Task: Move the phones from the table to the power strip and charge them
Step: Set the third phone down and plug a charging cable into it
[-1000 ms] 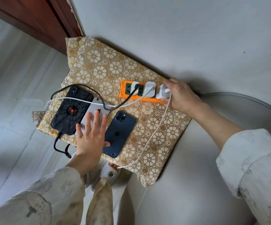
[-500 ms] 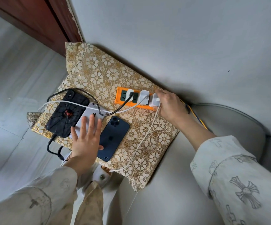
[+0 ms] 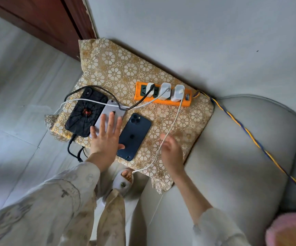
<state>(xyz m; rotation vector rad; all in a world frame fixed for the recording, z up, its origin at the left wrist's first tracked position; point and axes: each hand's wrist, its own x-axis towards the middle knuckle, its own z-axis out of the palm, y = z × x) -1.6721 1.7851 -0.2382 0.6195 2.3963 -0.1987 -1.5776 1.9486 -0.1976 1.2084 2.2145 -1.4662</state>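
Observation:
Three phones lie face down on a gold floral cloth (image 3: 118, 71): a black spider-web case phone (image 3: 86, 114), a white phone (image 3: 113, 110) and a dark blue phone (image 3: 134, 135). An orange power strip (image 3: 162, 102) near the wall carries three white chargers (image 3: 178, 93). My left hand (image 3: 106, 137) lies flat with straight fingers on the white phone, thumb touching the blue one. My right hand (image 3: 170, 151) hovers blurred beside a white cable (image 3: 173, 121) that runs from the rightmost charger off the cloth's front edge. Black and white cables cross the other phones.
A grey sofa arm (image 3: 241, 157) fills the right side. The strip's yellow-and-blue cord (image 3: 250, 135) runs across it. A dark wooden door (image 3: 42, 20) stands at top left, grey floor tiles (image 3: 19, 103) to the left. My slippered foot (image 3: 124, 180) shows below the cloth.
My right hand has left the rightmost charger on the power strip and pulled back toward me, now beside the white cable. My left hand stays flat on the white phone.

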